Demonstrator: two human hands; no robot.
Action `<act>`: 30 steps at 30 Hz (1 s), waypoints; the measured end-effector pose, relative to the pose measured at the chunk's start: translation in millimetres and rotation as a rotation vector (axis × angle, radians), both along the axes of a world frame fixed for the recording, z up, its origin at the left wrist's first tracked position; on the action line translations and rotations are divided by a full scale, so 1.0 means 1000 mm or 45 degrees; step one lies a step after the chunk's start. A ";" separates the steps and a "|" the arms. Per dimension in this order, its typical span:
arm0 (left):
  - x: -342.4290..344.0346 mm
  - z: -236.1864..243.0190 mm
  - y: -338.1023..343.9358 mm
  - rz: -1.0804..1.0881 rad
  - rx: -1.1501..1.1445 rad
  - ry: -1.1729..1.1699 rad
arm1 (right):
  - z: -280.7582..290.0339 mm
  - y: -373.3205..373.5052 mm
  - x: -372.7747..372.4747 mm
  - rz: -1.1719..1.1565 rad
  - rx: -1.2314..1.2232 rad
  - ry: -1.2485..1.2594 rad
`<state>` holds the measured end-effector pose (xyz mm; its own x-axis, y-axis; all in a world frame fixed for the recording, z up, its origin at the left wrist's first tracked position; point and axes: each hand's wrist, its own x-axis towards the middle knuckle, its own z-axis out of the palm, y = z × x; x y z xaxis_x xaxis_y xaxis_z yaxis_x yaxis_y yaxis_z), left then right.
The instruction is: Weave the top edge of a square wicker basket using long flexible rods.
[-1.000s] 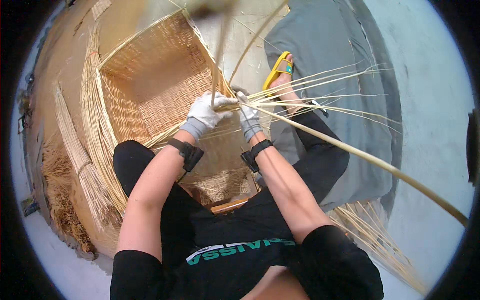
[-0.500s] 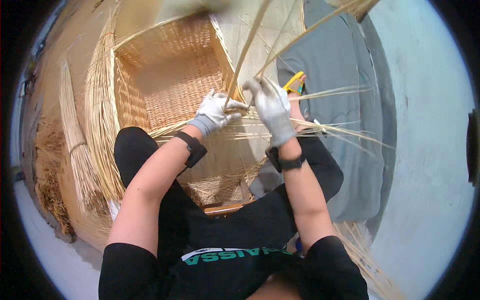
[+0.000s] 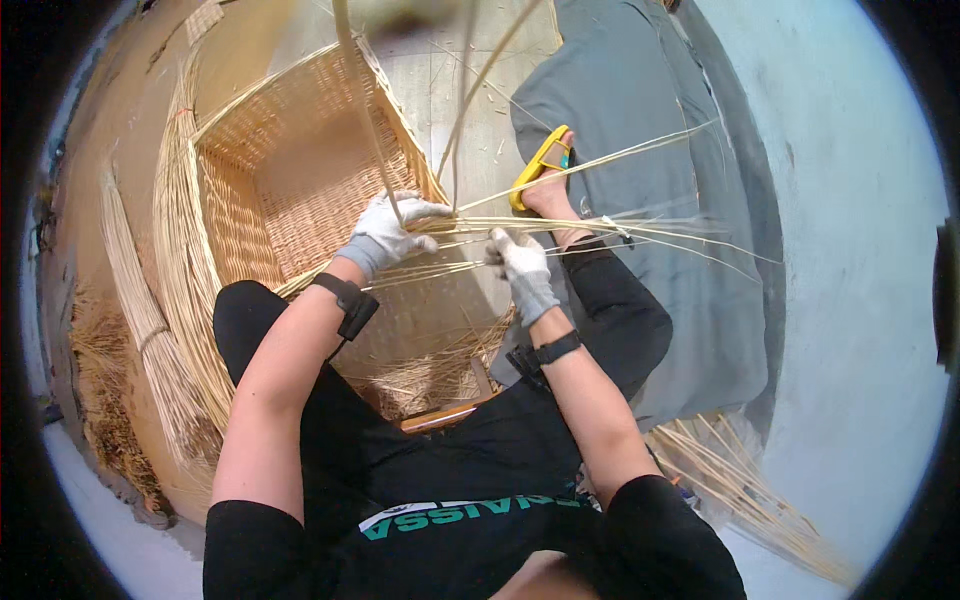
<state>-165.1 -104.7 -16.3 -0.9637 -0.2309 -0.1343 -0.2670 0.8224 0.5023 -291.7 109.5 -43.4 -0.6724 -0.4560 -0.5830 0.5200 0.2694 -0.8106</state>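
Observation:
A rectangular wicker basket lies in front of me, its open side up. My left hand, in a whitish-grey work glove, grips the willow rods at the basket's near right corner. Long rod ends stick out from there to the right, and others rise toward the top of the picture. Just right of that corner, my gloved right hand has its fingers curled together at the lower rods, closed on a thin rod.
Tied rod bundles lie along the left. My foot in a yellow sandal rests on a grey cloth. Cut scraps lie between my legs, and loose rods at the lower right.
My right hand has left the upright rods and come down and toward me to the sideways ones. The basket and my left hand appear shifted left; the upright rods lean differently.

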 end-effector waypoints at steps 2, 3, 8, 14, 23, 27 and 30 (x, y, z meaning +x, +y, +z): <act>-0.003 0.005 0.003 0.011 -0.014 -0.014 | -0.013 0.002 -0.007 -0.033 -0.120 -0.025; -0.004 0.011 0.003 0.000 0.071 -0.072 | -0.016 0.000 -0.007 -0.124 -0.119 -0.071; 0.002 0.010 0.002 0.012 0.109 -0.138 | -0.015 -0.003 0.002 -0.272 -0.242 -0.161; 0.001 0.000 0.002 -0.003 0.150 0.003 | -0.017 -0.001 0.013 -0.490 -0.432 -0.197; -0.006 0.007 0.026 0.226 0.157 0.164 | 0.034 -0.029 -0.030 0.148 0.199 1.093; -0.007 -0.010 0.038 0.400 0.390 0.399 | 0.022 -0.014 -0.033 0.350 0.327 1.457; -0.007 -0.001 0.036 0.438 0.299 0.354 | 0.011 -0.002 -0.017 0.064 0.028 0.336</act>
<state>-172.2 -68.2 -17.1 -0.8437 -0.5361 0.0299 -0.3329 0.5661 0.7541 -309.2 107.3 -32.4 -0.7792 -0.4820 -0.4006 0.2771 0.3084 -0.9100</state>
